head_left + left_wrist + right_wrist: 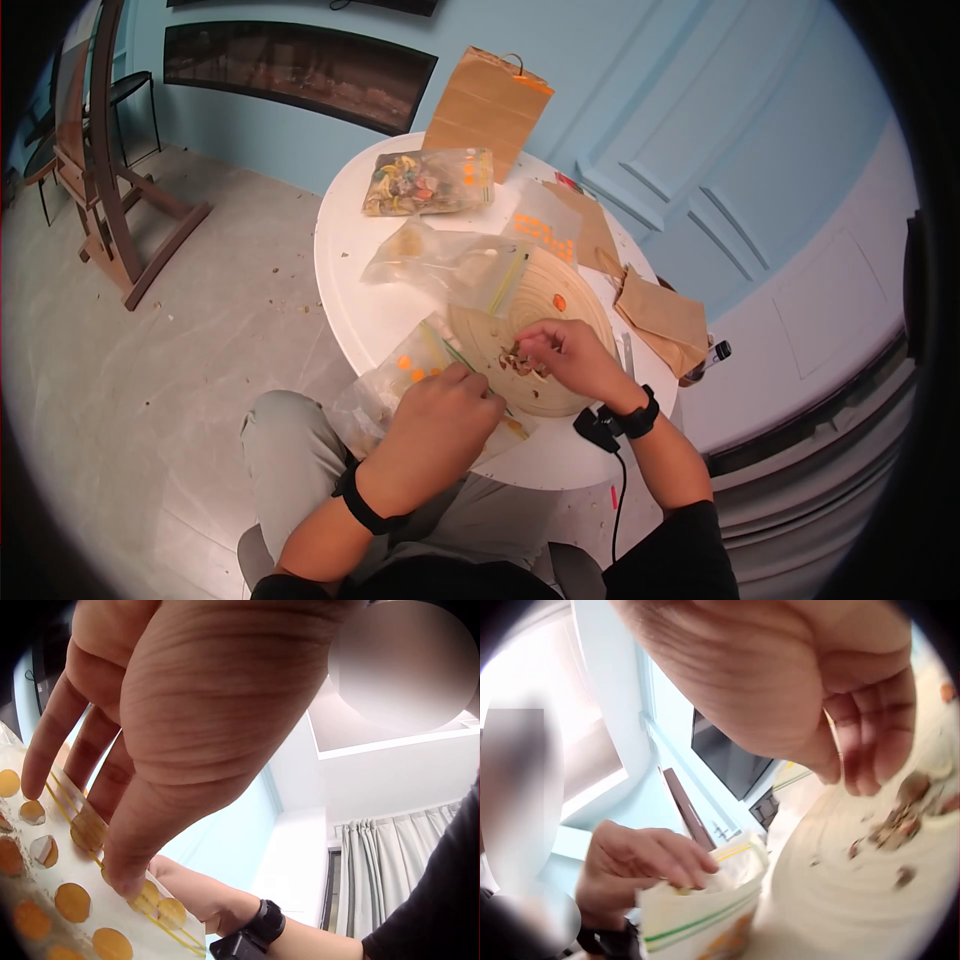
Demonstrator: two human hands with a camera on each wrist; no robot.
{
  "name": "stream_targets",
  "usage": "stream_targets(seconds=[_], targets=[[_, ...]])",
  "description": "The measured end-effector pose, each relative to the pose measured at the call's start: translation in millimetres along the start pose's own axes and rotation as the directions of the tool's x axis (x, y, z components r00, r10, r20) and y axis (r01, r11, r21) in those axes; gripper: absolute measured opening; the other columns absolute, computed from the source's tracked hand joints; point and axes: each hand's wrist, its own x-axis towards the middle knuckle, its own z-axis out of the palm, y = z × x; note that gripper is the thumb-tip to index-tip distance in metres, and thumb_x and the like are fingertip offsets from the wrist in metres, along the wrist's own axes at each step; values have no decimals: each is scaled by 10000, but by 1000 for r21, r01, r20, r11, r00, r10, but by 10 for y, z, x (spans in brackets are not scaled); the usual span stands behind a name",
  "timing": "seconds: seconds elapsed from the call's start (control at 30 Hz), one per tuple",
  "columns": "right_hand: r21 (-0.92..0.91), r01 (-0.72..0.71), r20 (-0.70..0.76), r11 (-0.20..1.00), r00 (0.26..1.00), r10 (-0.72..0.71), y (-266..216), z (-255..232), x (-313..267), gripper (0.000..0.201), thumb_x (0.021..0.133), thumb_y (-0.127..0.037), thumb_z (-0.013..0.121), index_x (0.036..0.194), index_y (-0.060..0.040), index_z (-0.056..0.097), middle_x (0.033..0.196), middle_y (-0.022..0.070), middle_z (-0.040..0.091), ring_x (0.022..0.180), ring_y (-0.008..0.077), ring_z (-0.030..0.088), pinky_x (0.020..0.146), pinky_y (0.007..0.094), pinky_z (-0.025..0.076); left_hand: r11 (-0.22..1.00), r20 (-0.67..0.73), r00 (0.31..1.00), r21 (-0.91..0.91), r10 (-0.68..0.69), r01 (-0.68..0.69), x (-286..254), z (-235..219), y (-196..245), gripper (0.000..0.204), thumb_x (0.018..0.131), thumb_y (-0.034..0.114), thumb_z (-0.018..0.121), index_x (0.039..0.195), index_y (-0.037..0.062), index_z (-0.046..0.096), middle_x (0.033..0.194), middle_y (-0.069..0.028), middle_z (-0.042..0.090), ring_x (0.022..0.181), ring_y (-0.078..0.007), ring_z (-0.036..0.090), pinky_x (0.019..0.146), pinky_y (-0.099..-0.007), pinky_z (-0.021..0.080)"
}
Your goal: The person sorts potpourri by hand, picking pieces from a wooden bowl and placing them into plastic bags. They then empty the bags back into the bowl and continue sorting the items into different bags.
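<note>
My left hand [443, 420] pinches the opening edge of a clear zip bag [405, 372] printed with orange spots. In the left wrist view its thumb [124, 874] lies over the yellow zip lines, with the other fingers behind the plastic. The right wrist view shows the mouth of this bag spread apart. Over a round ridged tray [567, 400] is my right hand [570, 355], its fingers bent downward. Thumb and fingertips are slightly apart with nothing visible between them. A small heap of brown and reddish dried pieces [900, 829] lies on the tray just below those fingertips.
Another zip bag [440, 262] overlaps the tray's far left. Behind it lies a filled bag of colourful dried pieces [425, 185], with a brown paper bag [487, 110] upright beyond. A folded paper bag [662, 322] sits at the right edge. One orange piece [559, 301] lies alone on the tray.
</note>
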Motion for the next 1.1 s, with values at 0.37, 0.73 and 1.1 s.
stream_targets(seconds=[0.37,0.73,1.1], targets=[[-217,100,116,971,990,-76,112,-15,-3,376,875,-193,792,1172,-3,662,1001,113,671,875,213,669,799,333,526,1000,-13,1000,-18,3,-4,-8,-9,-13,51,716,33,671,757,49,645,815,-92,609,868,-287,623,696,-395,542],[-161,-69,164,985,982,96,212,-60,299,101,930,-71,718,990,9,709,884,56,707,779,103,665,701,263,545,998,11,999,55,-36,35,-1,-41,-8,100,748,65,713,841,82,747,836,-47,670,846,-241,665,699,-374,558],[506,-283,222,815,956,195,81,-123,151,169,938,-76,714,1064,37,698,990,63,715,856,117,686,785,249,578,1000,-12,1000,4,-18,18,-10,-16,-47,52,726,44,688,776,55,681,811,-78,629,851,-269,638,703,-389,544]])
